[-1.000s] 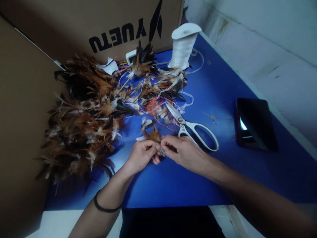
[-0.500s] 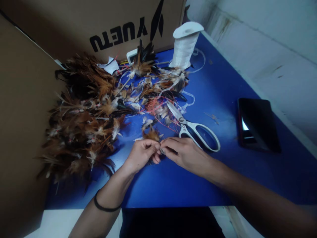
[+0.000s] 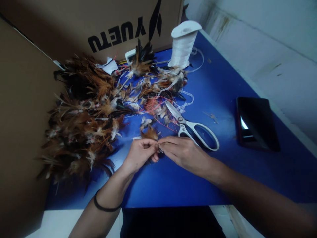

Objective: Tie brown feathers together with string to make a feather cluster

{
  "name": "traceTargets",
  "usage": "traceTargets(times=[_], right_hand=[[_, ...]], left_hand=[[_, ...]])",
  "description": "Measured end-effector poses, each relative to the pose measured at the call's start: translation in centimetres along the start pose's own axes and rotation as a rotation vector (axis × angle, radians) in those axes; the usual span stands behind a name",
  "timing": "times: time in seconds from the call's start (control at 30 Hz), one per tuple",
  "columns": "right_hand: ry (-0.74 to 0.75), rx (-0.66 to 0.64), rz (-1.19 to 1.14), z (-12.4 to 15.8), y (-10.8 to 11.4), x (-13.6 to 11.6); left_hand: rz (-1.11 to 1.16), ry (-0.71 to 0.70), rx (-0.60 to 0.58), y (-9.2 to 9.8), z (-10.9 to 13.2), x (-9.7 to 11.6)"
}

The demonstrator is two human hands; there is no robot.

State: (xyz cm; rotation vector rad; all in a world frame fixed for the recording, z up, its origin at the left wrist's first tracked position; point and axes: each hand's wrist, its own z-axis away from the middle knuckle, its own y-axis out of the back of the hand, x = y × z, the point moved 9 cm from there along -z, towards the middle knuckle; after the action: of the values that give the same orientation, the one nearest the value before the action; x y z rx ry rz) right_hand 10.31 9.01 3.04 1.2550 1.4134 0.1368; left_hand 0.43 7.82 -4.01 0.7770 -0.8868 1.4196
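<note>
Brown feathers (image 3: 150,133) jutted past the left hand (image 3: 141,153), its fingers (image 3: 148,141) pinched shut on them. The right hand (image 3: 183,152) pinched alongside, its hold unclear.

A small handcraft corner is indicated, though whether it is set in a home or a workshop cannot be told. A smooth blue surface (image 3: 173,185) is occupied by brown and black feathers (image 3: 79,125), a white ribbon spool (image 3: 182,49) and silver metal scissors (image 3: 182,121); it is hemmed in by brown printed cardboard (image 3: 66,29) and a stained, pale painted wall (image 3: 260,39).
</note>
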Motion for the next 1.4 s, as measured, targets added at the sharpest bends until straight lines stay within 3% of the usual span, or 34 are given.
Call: traceTargets(times=[0.43,0.77,1.1,1.23,1.4], right_hand=[[-0.288,0.088,-0.163,0.0,0.8,2.3],[-0.343,0.024,-0.211,0.3,0.4,3.1],[-0.356,0.049,-0.159,0.3,0.4,3.0],[-0.371,0.084,-0.147,0.2,0.8,3.0],[-0.405,0.118,-0.157,0.2,1.2,3.1]], left_hand=[[-0.052,-0.011,0.024,0.1,0.1,0.0],[-0.103,-0.03,0.038,0.2,0.0,-0.1],[-0.112,-0.025,0.067,0.1,0.1,0.1],[-0.189,-0.102,0.131,0.4,0.2,0.3],[-0.434,-0.32,0.2,0.3,0.8,1.7]])
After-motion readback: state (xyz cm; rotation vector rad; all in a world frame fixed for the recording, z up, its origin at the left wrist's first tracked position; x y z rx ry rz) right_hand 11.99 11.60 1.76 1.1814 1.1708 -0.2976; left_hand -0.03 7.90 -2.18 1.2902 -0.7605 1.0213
